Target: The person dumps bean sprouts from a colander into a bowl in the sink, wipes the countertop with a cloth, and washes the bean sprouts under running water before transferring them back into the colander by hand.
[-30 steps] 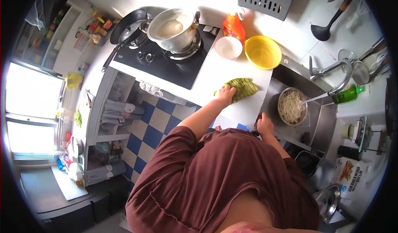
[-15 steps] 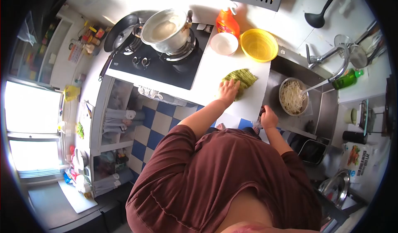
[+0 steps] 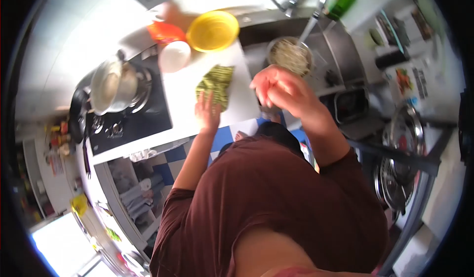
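Observation:
My left hand (image 3: 208, 115) lies with its fingers stretched out on the near edge of a green patterned cloth (image 3: 216, 82). The cloth is spread on the white counter (image 3: 182, 92). My right hand (image 3: 286, 90) is raised off the counter's right side, in front of the sink. Its fingers look bent, but motion smears them and I see nothing clearly held. Just beyond it a metal bowl (image 3: 311, 65) stands in the sink, filled with pale strands (image 3: 289, 55) that could be noodles or bean sprouts.
At the counter's back are a yellow colander (image 3: 213, 31), a white bowl (image 3: 175, 56) and an orange bottle (image 3: 165, 32). A large pot (image 3: 106, 90) stands on the black stove (image 3: 148, 121) to the left. The faucet (image 3: 311, 25) reaches over the sink (image 3: 345, 55).
My right hand has risen from beside the counter's edge to in front of the sink. My left hand stays on the cloth. The view has turned and shifted right.

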{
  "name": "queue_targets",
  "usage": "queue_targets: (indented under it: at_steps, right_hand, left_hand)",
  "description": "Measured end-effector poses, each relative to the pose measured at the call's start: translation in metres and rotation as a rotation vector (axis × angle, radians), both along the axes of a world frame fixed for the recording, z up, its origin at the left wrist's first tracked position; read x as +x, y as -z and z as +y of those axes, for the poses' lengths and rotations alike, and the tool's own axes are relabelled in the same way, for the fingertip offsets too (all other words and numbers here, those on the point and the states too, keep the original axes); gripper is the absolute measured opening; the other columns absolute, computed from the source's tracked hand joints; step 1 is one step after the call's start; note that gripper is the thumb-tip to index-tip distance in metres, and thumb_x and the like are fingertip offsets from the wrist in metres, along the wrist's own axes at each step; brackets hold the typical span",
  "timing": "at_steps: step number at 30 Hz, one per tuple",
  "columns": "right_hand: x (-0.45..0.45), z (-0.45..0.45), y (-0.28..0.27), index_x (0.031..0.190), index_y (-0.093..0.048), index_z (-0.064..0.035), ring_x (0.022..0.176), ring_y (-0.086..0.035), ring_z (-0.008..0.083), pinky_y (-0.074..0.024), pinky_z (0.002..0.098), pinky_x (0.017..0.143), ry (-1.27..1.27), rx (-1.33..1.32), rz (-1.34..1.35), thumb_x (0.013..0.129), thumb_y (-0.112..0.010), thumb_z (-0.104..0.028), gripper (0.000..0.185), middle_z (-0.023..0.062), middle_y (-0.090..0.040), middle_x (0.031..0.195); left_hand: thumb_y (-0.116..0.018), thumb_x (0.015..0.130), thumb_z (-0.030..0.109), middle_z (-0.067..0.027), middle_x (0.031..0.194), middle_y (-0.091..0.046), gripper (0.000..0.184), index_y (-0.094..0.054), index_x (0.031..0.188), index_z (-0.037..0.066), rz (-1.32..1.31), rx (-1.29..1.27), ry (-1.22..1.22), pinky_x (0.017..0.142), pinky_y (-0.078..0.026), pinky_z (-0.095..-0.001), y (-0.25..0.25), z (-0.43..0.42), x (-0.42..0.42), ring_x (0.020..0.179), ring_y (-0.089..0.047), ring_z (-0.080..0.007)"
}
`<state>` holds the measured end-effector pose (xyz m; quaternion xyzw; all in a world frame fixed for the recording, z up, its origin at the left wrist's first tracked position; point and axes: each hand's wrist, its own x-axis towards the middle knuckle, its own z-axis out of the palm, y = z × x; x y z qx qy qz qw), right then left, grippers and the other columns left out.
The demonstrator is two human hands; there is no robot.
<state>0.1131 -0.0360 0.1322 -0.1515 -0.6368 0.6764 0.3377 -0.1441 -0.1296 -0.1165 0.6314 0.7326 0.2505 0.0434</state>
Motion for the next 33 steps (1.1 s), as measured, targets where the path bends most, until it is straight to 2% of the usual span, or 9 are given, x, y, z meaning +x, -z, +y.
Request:
queue_targets:
  at_steps: [1, 2, 7, 18, 25, 29, 30, 32, 33]
  right_hand:
    - [0.013, -0.02, -0.048, 0.096, -0.055, 0.0027, 0.058, -0.047, 0.0099, -0.0398, 0.0235, 0.056, -0.042, -0.121, 0.092, 0.091, -0.054, -0.026, 0.029, 0.0023, -0.052, 0.07]
    - [0.03, -0.034, -0.075, 0.096, -0.055, 0.0023, 0.058, -0.047, 0.01, -0.04, 0.0235, 0.057, -0.113, -0.102, 0.152, 0.091, -0.054, -0.025, 0.028, 0.0026, -0.053, 0.07]
    - [0.098, -0.063, -0.116, 0.092, -0.055, 0.0005, 0.061, -0.049, 0.0106, -0.0413, 0.0234, 0.059, -0.363, 0.127, 0.27, 0.089, -0.056, -0.022, 0.023, 0.0038, -0.054, 0.072]
    - [0.166, -0.038, -0.126, 0.083, -0.056, -0.0035, 0.065, -0.053, 0.012, -0.0441, 0.0233, 0.063, -0.444, 0.238, 0.229, 0.085, -0.06, -0.015, 0.013, 0.0064, -0.058, 0.077]
    - [0.135, 0.042, -0.082, 0.078, -0.057, -0.006, 0.069, -0.055, 0.0128, -0.0459, 0.0232, 0.066, -0.465, 0.096, 0.23, 0.083, -0.062, -0.011, 0.009, 0.0081, -0.061, 0.08]
    - [0.12, 0.111, 0.015, 0.074, -0.054, -0.0066, 0.075, -0.055, 0.0104, -0.0454, 0.0231, 0.072, -0.195, -0.308, -0.112, 0.083, -0.062, -0.009, 0.012, 0.0072, -0.062, 0.082]
    - [0.125, 0.131, 0.07, 0.084, -0.058, -0.0062, 0.084, -0.055, 0.0092, -0.0455, 0.0242, 0.073, -0.14, -0.268, -0.195, 0.087, -0.059, -0.013, 0.007, 0.0062, -0.062, 0.091]
    - [0.145, 0.163, 0.159, 0.098, -0.06, -0.0028, 0.092, -0.059, 0.0144, -0.0468, 0.0266, 0.079, 0.024, -0.271, -0.692, 0.089, -0.057, -0.02, 0.02, 0.0087, -0.062, 0.104]
    - [0.151, 0.171, 0.194, 0.101, -0.06, -0.0035, 0.091, -0.06, 0.0157, -0.0472, 0.0273, 0.079, 0.152, -0.346, -0.747, 0.09, -0.056, -0.021, 0.021, 0.0084, -0.062, 0.103]
  left_hand:
    - [-0.058, 0.084, 0.025, -0.0191, 0.139, -0.037, 0.052, -0.044, 0.133, 0.013, 0.043, -0.003, 0.024, 0.104, -0.029, -0.0477, 0.013, 0.002, -0.007, 0.127, -0.036, -0.0353]
    - [-0.057, 0.085, 0.024, -0.0194, 0.138, -0.038, 0.051, -0.044, 0.133, 0.012, 0.09, -0.007, 0.044, 0.103, -0.03, -0.0476, 0.026, 0.003, -0.008, 0.126, -0.037, -0.037]
    - [-0.055, 0.086, 0.022, -0.0201, 0.137, -0.039, 0.046, -0.046, 0.13, 0.011, -0.006, -0.02, 0.048, 0.103, -0.03, -0.0468, -0.025, 0.021, 0.03, 0.122, -0.039, -0.0389]
    - [-0.056, 0.086, 0.021, -0.0194, 0.133, -0.044, 0.042, -0.049, 0.127, 0.011, -0.004, -0.006, 0.089, 0.101, -0.033, -0.0464, -0.031, 0.064, 0.084, 0.119, -0.043, -0.0384]
    - [-0.052, 0.086, 0.009, -0.0186, 0.128, -0.049, 0.035, -0.054, 0.122, 0.008, -0.022, 0.068, 0.166, 0.098, -0.038, -0.0418, -0.039, 0.087, 0.109, 0.117, -0.049, -0.0336]
    - [-0.043, 0.089, -0.001, -0.0187, 0.13, -0.047, 0.038, -0.048, 0.127, 0.004, -0.933, -0.126, 0.086, 0.096, -0.042, -0.0361, -0.043, 0.106, 0.129, 0.113, -0.054, -0.0279]
    - [-0.042, 0.089, -0.002, -0.0185, 0.132, -0.046, 0.041, -0.044, 0.13, 0.004, -1.158, -0.166, 0.029, 0.096, -0.043, -0.0355, -0.046, 0.113, 0.135, 0.113, -0.054, -0.0282]
    - [-0.041, 0.089, -0.005, -0.0182, 0.135, -0.042, 0.048, -0.035, 0.136, 0.002, -1.608, -0.242, -0.084, 0.097, -0.043, -0.0341, -0.055, 0.126, 0.148, 0.113, -0.054, -0.0286]
    - [-0.037, 0.085, -0.009, -0.019, 0.14, -0.035, 0.056, -0.03, 0.139, 0.004, -1.681, -0.278, -0.112, 0.099, -0.042, -0.0368, -0.066, 0.133, 0.155, 0.118, -0.05, -0.0318]
